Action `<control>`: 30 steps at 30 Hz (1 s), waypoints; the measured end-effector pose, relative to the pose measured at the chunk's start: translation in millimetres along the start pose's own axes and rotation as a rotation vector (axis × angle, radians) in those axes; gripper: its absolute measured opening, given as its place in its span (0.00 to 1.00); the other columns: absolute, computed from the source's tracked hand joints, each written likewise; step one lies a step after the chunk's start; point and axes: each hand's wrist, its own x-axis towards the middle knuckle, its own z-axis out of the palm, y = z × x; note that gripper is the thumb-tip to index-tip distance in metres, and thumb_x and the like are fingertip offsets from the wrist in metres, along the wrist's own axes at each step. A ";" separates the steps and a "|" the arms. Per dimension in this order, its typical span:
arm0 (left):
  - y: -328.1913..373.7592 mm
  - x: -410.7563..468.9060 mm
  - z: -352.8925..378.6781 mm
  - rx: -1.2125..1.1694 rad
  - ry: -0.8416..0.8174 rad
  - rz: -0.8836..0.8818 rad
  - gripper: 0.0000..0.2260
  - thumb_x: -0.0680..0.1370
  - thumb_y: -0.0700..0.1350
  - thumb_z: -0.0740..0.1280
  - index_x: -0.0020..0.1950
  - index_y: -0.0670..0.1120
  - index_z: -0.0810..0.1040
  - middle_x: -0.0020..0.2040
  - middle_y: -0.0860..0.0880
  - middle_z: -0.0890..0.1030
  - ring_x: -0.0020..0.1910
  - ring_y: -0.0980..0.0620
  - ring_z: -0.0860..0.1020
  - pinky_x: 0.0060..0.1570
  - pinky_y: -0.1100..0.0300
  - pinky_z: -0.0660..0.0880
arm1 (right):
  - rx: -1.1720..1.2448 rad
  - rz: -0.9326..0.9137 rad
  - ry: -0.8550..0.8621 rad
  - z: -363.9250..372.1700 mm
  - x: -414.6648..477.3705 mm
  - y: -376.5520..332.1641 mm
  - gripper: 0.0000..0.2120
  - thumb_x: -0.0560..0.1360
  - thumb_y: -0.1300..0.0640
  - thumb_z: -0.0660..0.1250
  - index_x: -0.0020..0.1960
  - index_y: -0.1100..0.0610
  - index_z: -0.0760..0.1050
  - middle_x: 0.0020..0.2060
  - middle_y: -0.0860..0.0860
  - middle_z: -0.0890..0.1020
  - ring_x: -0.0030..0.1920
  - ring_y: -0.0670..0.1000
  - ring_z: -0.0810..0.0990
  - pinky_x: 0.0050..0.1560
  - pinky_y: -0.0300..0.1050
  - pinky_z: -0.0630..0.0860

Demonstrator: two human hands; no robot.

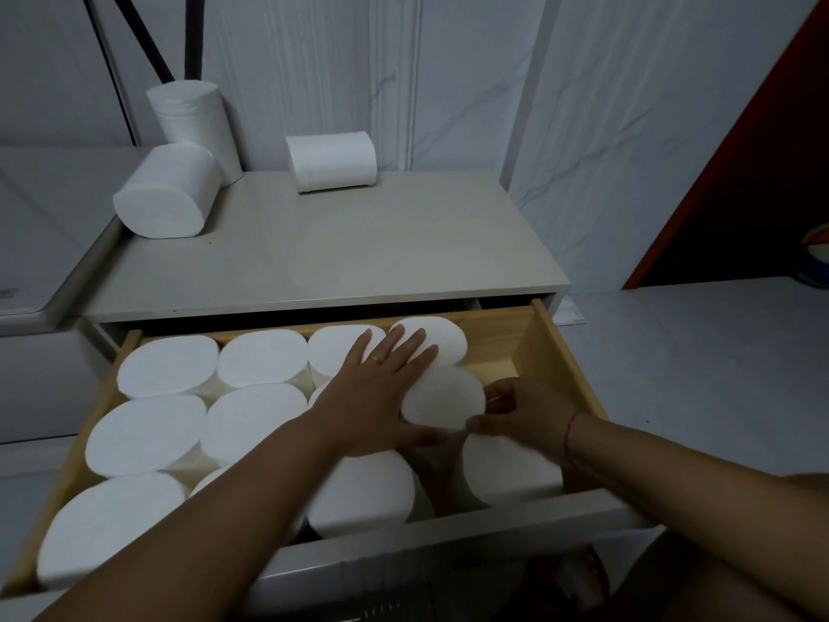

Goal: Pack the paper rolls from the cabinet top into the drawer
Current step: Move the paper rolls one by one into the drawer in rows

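The wooden drawer (566, 352) stands pulled out below the cabinet top (341, 244) and holds several white paper rolls standing on end. My left hand (377, 388) and my right hand (520, 408) together clasp one roll (444, 399) in the drawer's right part: the left hand lies on its left side with fingers spread over the roll behind, and the right hand pinches its right edge. Three rolls are on the cabinet top: one upright (197, 123) at the back left, one lying (166, 193) in front of it, one lying (332, 161) at the back middle.
A grey wall rises behind the cabinet. Black cables (148, 38) hang at the back left. A white appliance top (40, 244) adjoins the cabinet's left side. A red panel (740, 172) and a coloured ball (816, 258) are at the right, above pale floor.
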 end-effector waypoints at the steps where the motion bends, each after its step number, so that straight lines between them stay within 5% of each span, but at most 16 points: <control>1: 0.2 0.2 -0.1 0.001 -0.001 -0.002 0.46 0.66 0.79 0.45 0.77 0.55 0.43 0.79 0.53 0.41 0.76 0.53 0.36 0.74 0.45 0.36 | 0.010 -0.019 0.023 1.4 -1.1 1.1 0.07 0.69 0.49 0.71 0.45 0.45 0.75 0.45 0.45 0.81 0.50 0.49 0.79 0.52 0.47 0.77; 4: 0.1 0.4 0.4 -0.001 0.007 -0.005 0.45 0.67 0.78 0.46 0.77 0.56 0.43 0.78 0.54 0.41 0.76 0.54 0.36 0.74 0.46 0.36 | -0.008 0.015 -0.009 1.7 -5.6 0.8 0.07 0.71 0.47 0.69 0.47 0.48 0.75 0.46 0.46 0.80 0.50 0.49 0.77 0.51 0.45 0.76; 8: -0.5 0.3 1.2 -0.005 0.020 0.003 0.43 0.69 0.76 0.49 0.78 0.55 0.44 0.79 0.53 0.42 0.76 0.53 0.37 0.74 0.47 0.35 | -0.121 0.252 -0.261 -14.9 -15.0 2.4 0.25 0.71 0.37 0.64 0.60 0.53 0.73 0.55 0.51 0.77 0.55 0.50 0.75 0.57 0.45 0.72; 15: -1.0 -0.7 1.0 0.005 0.018 0.011 0.42 0.70 0.75 0.50 0.77 0.55 0.43 0.79 0.53 0.41 0.76 0.53 0.37 0.74 0.46 0.36 | 0.108 0.272 -0.491 -18.5 -24.6 3.0 0.20 0.70 0.50 0.71 0.60 0.51 0.75 0.55 0.51 0.81 0.51 0.51 0.81 0.45 0.39 0.77; 23: -2.4 1.6 0.4 -0.018 0.006 -0.001 0.34 0.75 0.69 0.44 0.78 0.56 0.44 0.78 0.54 0.41 0.76 0.54 0.36 0.74 0.48 0.34 | 0.071 0.263 -0.468 1.6 -17.3 -10.0 0.22 0.69 0.51 0.72 0.60 0.57 0.74 0.55 0.57 0.81 0.42 0.51 0.80 0.43 0.41 0.79; 27: 0.4 1.2 1.5 0.019 0.028 -0.008 0.34 0.74 0.68 0.37 0.78 0.56 0.44 0.78 0.55 0.42 0.77 0.53 0.38 0.74 0.48 0.35 | -0.007 0.225 -0.444 4.8 -17.8 -12.8 0.25 0.70 0.49 0.71 0.64 0.56 0.72 0.59 0.56 0.79 0.57 0.56 0.79 0.59 0.53 0.76; 30: 2.1 1.2 2.7 0.033 0.047 -0.025 0.31 0.76 0.66 0.38 0.77 0.56 0.44 0.78 0.54 0.43 0.77 0.53 0.39 0.74 0.49 0.35 | -0.046 0.179 -0.452 6.1 -18.2 -9.5 0.27 0.70 0.45 0.69 0.65 0.53 0.68 0.61 0.53 0.77 0.58 0.54 0.77 0.59 0.51 0.77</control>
